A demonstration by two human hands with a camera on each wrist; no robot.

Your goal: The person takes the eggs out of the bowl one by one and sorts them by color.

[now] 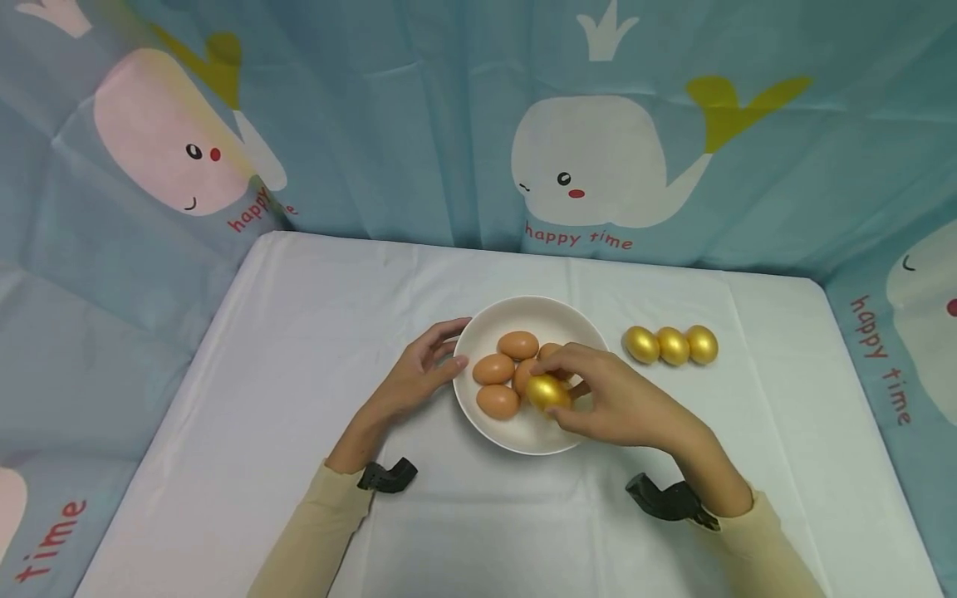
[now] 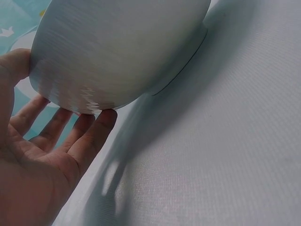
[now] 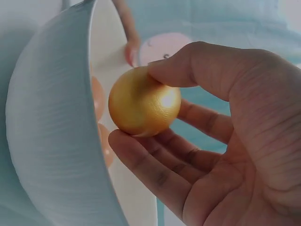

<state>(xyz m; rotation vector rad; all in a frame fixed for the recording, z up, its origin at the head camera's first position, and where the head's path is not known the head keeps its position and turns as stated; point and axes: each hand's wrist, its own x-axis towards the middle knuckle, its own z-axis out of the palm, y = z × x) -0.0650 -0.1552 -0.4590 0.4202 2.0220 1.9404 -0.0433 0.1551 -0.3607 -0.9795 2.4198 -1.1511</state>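
Note:
A white bowl (image 1: 523,311) on the table holds several brown eggs (image 1: 497,402). My left hand (image 1: 414,370) holds the bowl's left side, the thumb over the rim and the fingers against the outer wall. In the left wrist view, the fingertips (image 2: 109,115) touch the bowl's outside. Between thumb and fingers, my right hand (image 1: 620,399) pinches a golden egg (image 3: 143,101) over the right part of the bowl. In the head view, this hand partly covers a brown egg and the bowl's right rim.
Three golden eggs (image 1: 674,345) lie in a row on the white tablecloth (image 1: 299,332), right of the bowl. A blue curtain (image 1: 434,124) with whale prints hangs behind the table and at its sides. Each wrist bears a black camera mount (image 1: 669,500).

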